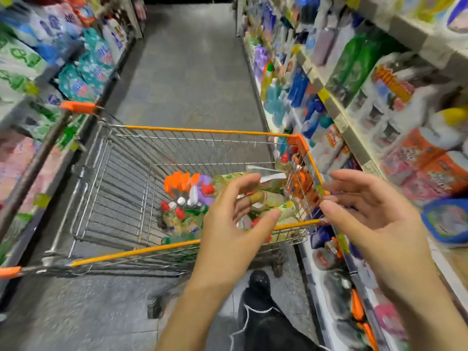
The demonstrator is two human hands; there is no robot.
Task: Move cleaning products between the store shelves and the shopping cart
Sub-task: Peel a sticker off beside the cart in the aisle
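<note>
The left hand and right hand hover spread and empty at the shopping cart's right end. Cleaning bottles lie heaped below, seemingly tangled. It is best to grip one bottle's body firmly before lifting it toward the shelves.

A shop aisle — stocked shelves of cleaning bottles either side, wire shopping cart between.

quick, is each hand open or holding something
Left hand: open, empty, above the cart.
Right hand: open, empty.
</note>
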